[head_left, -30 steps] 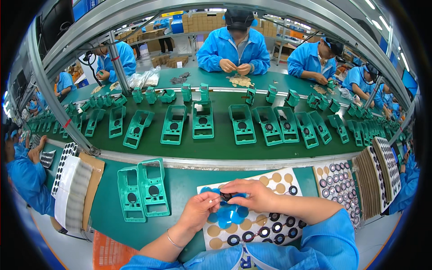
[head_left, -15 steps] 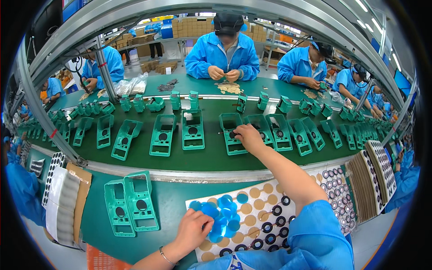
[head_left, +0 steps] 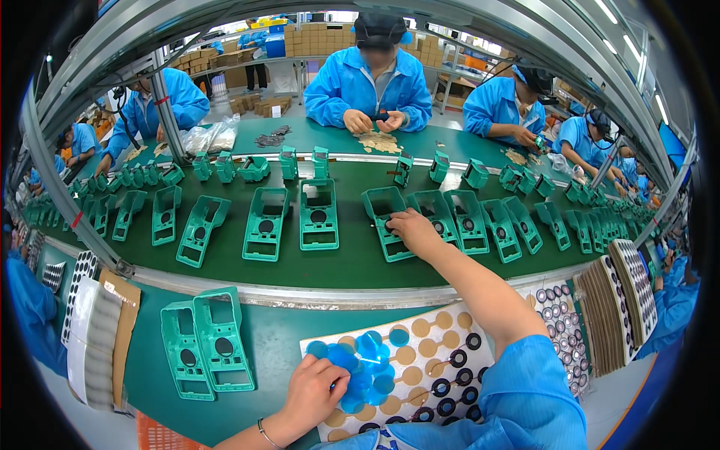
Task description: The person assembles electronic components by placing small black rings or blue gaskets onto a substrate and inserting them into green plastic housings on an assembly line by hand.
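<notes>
My right hand [head_left: 412, 229] reaches over the green belt, its closed fingers pressed down at the round opening of a green plastic housing [head_left: 399, 249]. A thin wire end sticks out by the fingertips; what lies under them is hidden. Nearer to me, my left hand [head_left: 315, 388] is curled, with a small dark thing, too small to name, at its fingertips. It rests beside a loose pile of translucent blue film discs [head_left: 369, 360]. They lie on a white sheet [head_left: 309, 346] with tan round stickers [head_left: 427, 348] and black rings [head_left: 441, 387] joined to thin leads.
Two green housings [head_left: 225, 346] stand on the table at left. More housings [head_left: 320, 217] line the conveyor belt [head_left: 330, 274]. Stacks of sheets [head_left: 600, 319] flank me, and an orange basket [head_left: 161, 435] sits low left. Co-workers [head_left: 371, 82] sit across, behind metal frame posts [head_left: 166, 112].
The whole view has shifted slightly, so the left housings appear farther left. My right hand stays at the same housing, and my left hand stays curled by the blue discs.
</notes>
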A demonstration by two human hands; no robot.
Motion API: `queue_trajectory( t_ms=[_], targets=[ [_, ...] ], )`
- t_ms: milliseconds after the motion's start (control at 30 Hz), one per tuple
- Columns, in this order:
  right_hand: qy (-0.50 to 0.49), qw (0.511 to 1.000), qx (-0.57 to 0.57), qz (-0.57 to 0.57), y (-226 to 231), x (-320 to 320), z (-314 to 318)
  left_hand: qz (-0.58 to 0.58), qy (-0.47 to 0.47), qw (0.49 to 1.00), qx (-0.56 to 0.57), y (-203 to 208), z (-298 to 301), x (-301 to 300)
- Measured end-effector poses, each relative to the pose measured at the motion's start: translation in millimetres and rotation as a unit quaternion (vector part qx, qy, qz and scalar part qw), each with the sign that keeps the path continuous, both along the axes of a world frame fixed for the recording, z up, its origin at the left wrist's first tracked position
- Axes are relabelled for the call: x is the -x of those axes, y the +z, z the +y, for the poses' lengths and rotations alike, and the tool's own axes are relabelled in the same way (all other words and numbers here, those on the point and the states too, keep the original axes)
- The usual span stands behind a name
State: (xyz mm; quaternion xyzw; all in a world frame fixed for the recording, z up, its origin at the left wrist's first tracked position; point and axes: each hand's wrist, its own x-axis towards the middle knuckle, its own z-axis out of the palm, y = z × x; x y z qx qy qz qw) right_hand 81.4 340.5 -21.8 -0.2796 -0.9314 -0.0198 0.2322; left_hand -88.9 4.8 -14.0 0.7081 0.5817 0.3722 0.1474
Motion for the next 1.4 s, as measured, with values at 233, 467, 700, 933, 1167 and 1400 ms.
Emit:
queue_trajectory(
  t_ms=[233, 467, 700, 933, 1167, 1400],
  targets=[
    [0.014, 0.999, -0.039, -0.028, -6, -11, 0, 0.0, -0.002, 1.0, -0.009, 0, 1, -1],
    [-0.057, 0.993, -0.075, -0.077, -6, -19, -19, -0.006, 0.007, 1.0, -0.017, 2, 1, -2],
    [-0.083, 0.993, 0.059, -0.062, 20, -23, -14, -0.028, 0.005, 0.999, -0.046, 3, -1, -1],
    [-0.076, 0.957, 0.213, 0.182, 66, -55, -53, -0.039, -0.022, 0.996, -0.076, 14, 0, -6],
    [-0.037, 0.926, 0.336, -0.165, 108, -119, -185, -0.075, -0.043, 0.996, -0.034, 2, -1, -7],
    [-0.073, 0.973, 0.018, -0.22, 38, -160, -232, 0.001, -0.067, 0.989, -0.134, 17, 1, -24]
  ],
)
